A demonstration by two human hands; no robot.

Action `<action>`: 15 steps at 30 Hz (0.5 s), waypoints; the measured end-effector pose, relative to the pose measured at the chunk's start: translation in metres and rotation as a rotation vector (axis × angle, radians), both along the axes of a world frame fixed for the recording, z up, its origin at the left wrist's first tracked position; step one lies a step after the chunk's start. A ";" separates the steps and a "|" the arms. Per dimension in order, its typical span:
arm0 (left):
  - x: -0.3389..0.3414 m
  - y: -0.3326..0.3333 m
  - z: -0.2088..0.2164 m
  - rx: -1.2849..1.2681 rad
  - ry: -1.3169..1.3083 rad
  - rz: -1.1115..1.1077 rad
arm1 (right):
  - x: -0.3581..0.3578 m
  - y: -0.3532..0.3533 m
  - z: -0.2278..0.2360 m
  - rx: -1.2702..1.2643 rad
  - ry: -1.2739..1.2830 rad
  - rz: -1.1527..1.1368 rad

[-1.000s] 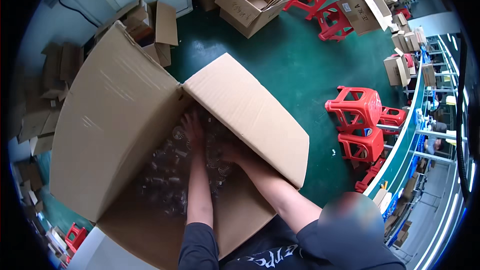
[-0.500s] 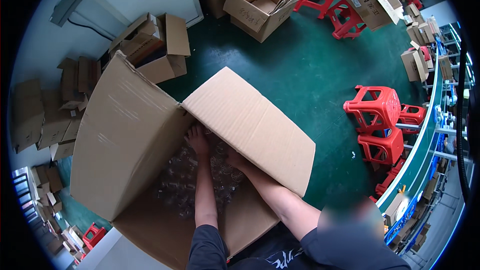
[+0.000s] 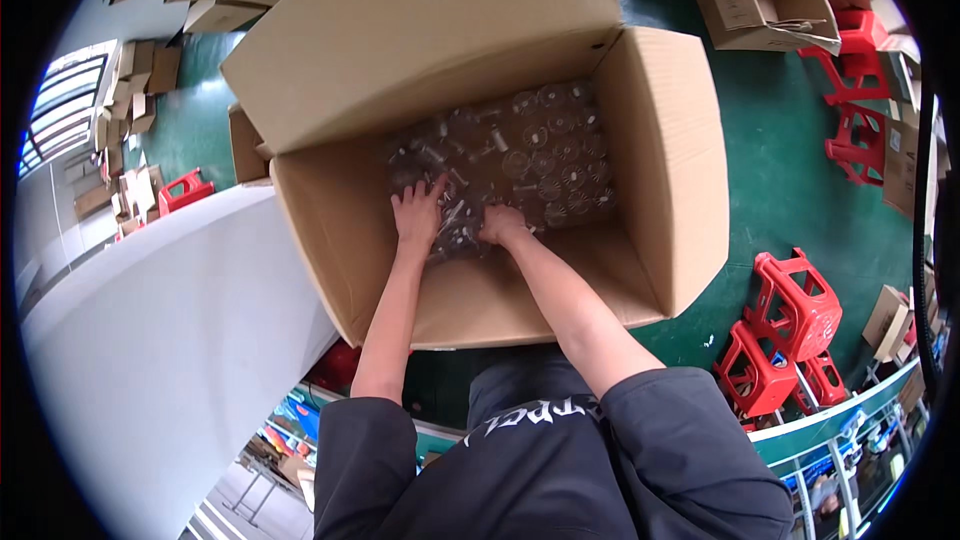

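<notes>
Head view: left hand [image 3: 418,212], right hand [image 3: 502,226] on clear bottles [image 3: 545,155] inside cardboard box [image 3: 660,180].

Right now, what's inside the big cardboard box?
A clear plastic bag of small transparent parts lies on the floor of the cardboard box. The left hand and right hand cover part of it.

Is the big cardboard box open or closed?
Open. The big cardboard box has its flaps folded out, and both hands reach the clear plastic pieces inside.

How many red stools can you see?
5, maybe more hidden. Two red stools upper right, two stacked lower right, one far left on the floor.
</notes>
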State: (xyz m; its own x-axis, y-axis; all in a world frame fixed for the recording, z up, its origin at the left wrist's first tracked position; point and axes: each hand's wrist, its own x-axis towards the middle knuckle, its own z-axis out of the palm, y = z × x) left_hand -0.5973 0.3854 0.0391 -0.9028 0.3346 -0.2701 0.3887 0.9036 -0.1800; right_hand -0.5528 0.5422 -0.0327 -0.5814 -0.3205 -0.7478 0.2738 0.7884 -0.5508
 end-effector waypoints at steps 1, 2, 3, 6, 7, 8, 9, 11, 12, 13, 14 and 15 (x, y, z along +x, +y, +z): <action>0.010 -0.016 -0.008 -0.065 -0.014 0.023 | 0.004 -0.016 0.002 -0.011 -0.080 -0.004; 0.011 -0.025 -0.012 -0.069 -0.015 0.040 | 0.006 -0.027 -0.001 -0.014 -0.081 0.013; 0.012 -0.032 -0.017 -0.097 -0.054 0.085 | 0.008 -0.037 -0.004 -0.001 -0.055 -0.008; 0.027 -0.048 -0.029 -0.159 -0.200 0.189 | 0.033 -0.058 -0.014 0.062 -0.004 -0.101; 0.028 -0.053 -0.032 -0.151 -0.207 0.189 | 0.034 -0.063 -0.011 0.072 -0.009 -0.099; 0.026 -0.057 -0.035 -0.118 -0.232 0.192 | 0.032 -0.066 -0.009 0.086 0.008 -0.070; 0.027 -0.059 -0.037 -0.083 -0.260 0.193 | 0.031 -0.068 -0.004 0.101 0.022 -0.042; 0.028 -0.060 -0.037 -0.011 -0.310 0.183 | 0.029 -0.068 0.007 0.137 0.055 0.003; 0.029 -0.060 -0.037 0.004 -0.311 0.166 | 0.031 -0.065 0.013 0.156 0.054 -0.011; 0.030 -0.059 -0.036 0.026 -0.343 0.169 | 0.033 -0.058 0.019 0.148 0.017 -0.068; 0.025 -0.059 -0.036 0.044 -0.364 0.176 | 0.030 -0.048 0.025 0.135 -0.008 -0.124; 0.019 -0.056 -0.036 0.061 -0.385 0.178 | 0.028 -0.036 0.031 0.121 -0.032 -0.183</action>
State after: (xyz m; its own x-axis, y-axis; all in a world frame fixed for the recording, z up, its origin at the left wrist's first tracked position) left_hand -0.5785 0.3292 0.0026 -0.7849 0.2090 -0.5834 0.2543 0.9671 0.0043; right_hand -0.5251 0.5064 -0.0021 -0.5967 -0.1189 -0.7936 0.4343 0.7837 -0.4440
